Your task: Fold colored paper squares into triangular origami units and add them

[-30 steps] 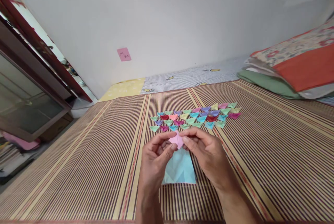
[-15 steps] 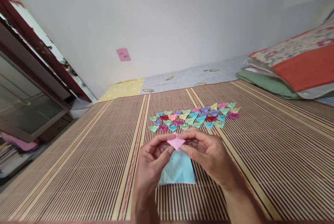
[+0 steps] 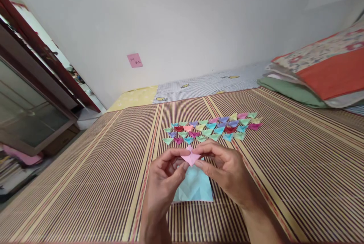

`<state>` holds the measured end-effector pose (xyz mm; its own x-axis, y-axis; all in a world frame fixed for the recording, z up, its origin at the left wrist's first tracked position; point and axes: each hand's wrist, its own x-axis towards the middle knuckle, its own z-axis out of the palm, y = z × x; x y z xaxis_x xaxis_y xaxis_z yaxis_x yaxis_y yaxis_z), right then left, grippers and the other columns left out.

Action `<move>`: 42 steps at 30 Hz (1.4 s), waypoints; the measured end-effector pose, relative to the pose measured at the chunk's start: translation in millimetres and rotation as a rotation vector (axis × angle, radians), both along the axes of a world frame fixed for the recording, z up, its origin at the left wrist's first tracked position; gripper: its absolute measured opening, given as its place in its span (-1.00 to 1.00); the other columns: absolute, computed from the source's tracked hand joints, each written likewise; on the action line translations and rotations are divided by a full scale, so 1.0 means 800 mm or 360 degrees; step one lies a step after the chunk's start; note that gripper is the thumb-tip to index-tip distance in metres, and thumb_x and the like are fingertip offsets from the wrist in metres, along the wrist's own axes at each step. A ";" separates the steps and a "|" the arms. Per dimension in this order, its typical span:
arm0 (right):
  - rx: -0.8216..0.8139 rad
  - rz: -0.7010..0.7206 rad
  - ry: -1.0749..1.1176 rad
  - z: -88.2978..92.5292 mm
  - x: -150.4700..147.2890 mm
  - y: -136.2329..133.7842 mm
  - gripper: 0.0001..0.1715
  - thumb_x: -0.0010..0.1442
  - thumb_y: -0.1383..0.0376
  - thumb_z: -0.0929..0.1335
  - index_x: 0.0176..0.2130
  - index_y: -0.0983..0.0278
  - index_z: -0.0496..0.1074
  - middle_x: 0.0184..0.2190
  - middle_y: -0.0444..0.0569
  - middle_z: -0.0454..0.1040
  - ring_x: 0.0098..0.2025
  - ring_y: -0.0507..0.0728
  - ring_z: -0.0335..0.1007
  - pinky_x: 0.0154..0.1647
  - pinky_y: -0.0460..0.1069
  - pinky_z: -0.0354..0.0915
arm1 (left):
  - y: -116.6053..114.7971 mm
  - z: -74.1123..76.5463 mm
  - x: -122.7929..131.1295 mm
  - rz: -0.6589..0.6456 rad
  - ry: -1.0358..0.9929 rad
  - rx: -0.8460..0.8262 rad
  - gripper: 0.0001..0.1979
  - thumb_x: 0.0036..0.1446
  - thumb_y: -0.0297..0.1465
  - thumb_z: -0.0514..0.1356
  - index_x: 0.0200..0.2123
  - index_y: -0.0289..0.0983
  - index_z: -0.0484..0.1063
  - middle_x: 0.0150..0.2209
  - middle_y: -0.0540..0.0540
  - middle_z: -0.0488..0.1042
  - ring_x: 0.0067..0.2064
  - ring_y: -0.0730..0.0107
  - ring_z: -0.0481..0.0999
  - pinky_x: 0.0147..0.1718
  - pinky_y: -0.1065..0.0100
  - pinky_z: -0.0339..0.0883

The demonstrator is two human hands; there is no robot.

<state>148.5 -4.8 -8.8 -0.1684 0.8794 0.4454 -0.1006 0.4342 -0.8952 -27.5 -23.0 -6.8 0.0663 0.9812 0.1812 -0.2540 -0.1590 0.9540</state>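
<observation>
A small pink origami boat (image 3: 190,158) is pinched between both hands, its pointed fold facing me. My left hand (image 3: 165,177) grips its left corner with thumb and index finger. On the opposite corner, my right hand (image 3: 227,168) closes the same way. Beneath the hands lies a creased light-blue paper sheet (image 3: 196,187), its upper part partly covered by fingers. Just beyond, several folded paper boats (image 3: 212,126) in green, blue, red, yellow and purple stand in rows.
The striped bamboo mat (image 3: 113,183) spreads under everything. Folded bedding (image 3: 332,73) is piled at the right. A pink note (image 3: 134,60) sticks to the white wall (image 3: 199,20). At the left are a glass-panelled cabinet (image 3: 28,103) and a stack of papers (image 3: 14,172).
Both hands and the pink boat have shifted very slightly left and down. The pinch on its corners stays, and a little more of its upper point shows.
</observation>
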 end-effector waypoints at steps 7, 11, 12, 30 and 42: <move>0.0016 -0.0011 -0.0028 0.002 -0.001 0.000 -0.82 0.24 0.39 0.46 -0.16 0.17 0.64 -0.18 -0.06 0.60 -0.09 0.15 0.55 -0.06 0.04 0.42 | 0.000 0.001 0.000 -0.0036 -0.0006 -0.0015 -0.82 0.14 -0.41 0.43 -0.15 -0.19 0.67 -0.30 -0.07 0.63 -0.30 0.48 0.57 -0.31 0.53 0.45; 0.0081 -0.0051 -0.0069 0.003 -0.001 -0.001 -0.82 0.23 0.38 0.45 -0.16 0.17 0.63 -0.20 -0.07 0.60 -0.11 0.14 0.55 -0.08 0.03 0.42 | 0.000 0.002 0.001 -0.0008 -0.0015 0.0008 -0.83 0.12 -0.40 0.45 -0.18 -0.20 0.67 -0.32 -0.07 0.62 -0.33 0.50 0.55 -0.33 0.53 0.44; 0.0099 -0.0058 -0.0075 0.003 -0.001 -0.001 -0.83 0.23 0.37 0.45 -0.17 0.17 0.63 -0.21 -0.07 0.60 -0.11 0.14 0.55 -0.08 0.03 0.42 | 0.000 0.002 0.002 -0.0005 -0.0022 0.0018 -0.84 0.12 -0.40 0.45 -0.19 -0.20 0.67 -0.33 -0.06 0.62 -0.34 0.50 0.54 -0.33 0.53 0.44; 0.0275 -0.0109 -0.0064 0.001 -0.006 -0.001 -0.89 0.29 0.38 0.43 -0.27 0.19 0.57 -0.28 -0.11 0.55 -0.16 0.11 0.53 -0.10 0.02 0.40 | 0.001 0.001 0.009 0.0157 0.0087 0.0087 -0.91 0.14 -0.35 0.44 -0.27 -0.20 0.66 -0.36 -0.05 0.60 -0.38 0.50 0.50 -0.37 0.52 0.40; 0.0267 -0.0302 -0.0179 -0.002 -0.023 -0.003 -0.74 0.42 0.32 0.34 -0.37 0.22 0.42 -0.36 -0.14 0.44 -0.25 0.09 0.44 -0.17 0.00 0.31 | 0.005 0.001 0.015 0.0288 0.0191 0.0052 -0.79 0.14 -0.27 0.42 -0.42 -0.28 0.58 -0.46 -0.04 0.54 -0.41 0.45 0.46 -0.41 0.48 0.37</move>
<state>129.9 -7.4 -10.4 -0.0644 0.8155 0.5752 0.0927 0.5788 -0.8102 -15.5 -19.3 -6.3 -0.0873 0.9728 0.2145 -0.1035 -0.2231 0.9693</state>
